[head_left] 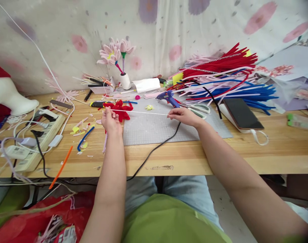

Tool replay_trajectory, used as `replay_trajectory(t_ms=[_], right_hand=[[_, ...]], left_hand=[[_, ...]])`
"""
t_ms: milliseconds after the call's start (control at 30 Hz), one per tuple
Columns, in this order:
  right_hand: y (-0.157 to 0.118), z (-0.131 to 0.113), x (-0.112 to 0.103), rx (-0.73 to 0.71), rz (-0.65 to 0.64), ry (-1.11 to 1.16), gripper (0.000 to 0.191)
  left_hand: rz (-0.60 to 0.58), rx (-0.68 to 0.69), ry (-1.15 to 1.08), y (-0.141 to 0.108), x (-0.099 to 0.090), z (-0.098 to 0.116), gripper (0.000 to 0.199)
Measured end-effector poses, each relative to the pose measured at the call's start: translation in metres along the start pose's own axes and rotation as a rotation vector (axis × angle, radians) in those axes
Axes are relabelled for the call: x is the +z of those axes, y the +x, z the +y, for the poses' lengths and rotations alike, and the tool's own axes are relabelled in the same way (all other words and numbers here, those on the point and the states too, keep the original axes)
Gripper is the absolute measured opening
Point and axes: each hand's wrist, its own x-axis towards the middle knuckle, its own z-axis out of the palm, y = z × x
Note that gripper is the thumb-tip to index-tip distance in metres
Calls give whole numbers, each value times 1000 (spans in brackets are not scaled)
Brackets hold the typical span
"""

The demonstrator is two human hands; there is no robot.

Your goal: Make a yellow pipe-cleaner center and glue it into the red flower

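Note:
A thin white strand (pixel 141 111) stretches nearly straight above the grey cutting mat (pixel 143 133). Its left end is pinched by my left hand (pixel 110 121), fingers closed, and its right end by the fingertips of my right hand (pixel 184 116). Whether it is thread or wire I cannot tell. Just behind my left hand is a red fuzzy flower (pixel 123 111), partly hidden by it. On the mat a small yellow fuzzy piece (pixel 149 107) lies between the hands. Behind my right hand are a blue glue gun (pixel 168 98) and scissors (pixel 200 109).
Bundles of red, pink and blue pipe cleaners (pixel 227 81) are heaped at the back right, near a phone (pixel 243 113). Pink flowers stand in a white vase (pixel 125 81). A power strip (pixel 39 145) with cables lies left. A black cord (pixel 156 148) crosses the table's front edge.

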Motion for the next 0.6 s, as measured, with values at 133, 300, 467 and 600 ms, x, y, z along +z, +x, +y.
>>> replay_trajectory(t_ms=[133, 300, 467, 600], right_hand=[[1, 2, 3, 8, 77, 43, 30], [8, 9, 14, 81, 318, 72, 15], [15, 14, 23, 175, 457, 206, 13], [15, 12, 24, 226, 402, 386, 18]], left_hand=[[37, -12, -7, 1, -1, 2, 19], [34, -45, -83, 2, -2, 4, 15], [21, -18, -114, 6, -9, 10, 17], [43, 2, -85, 9, -13, 17, 23]])
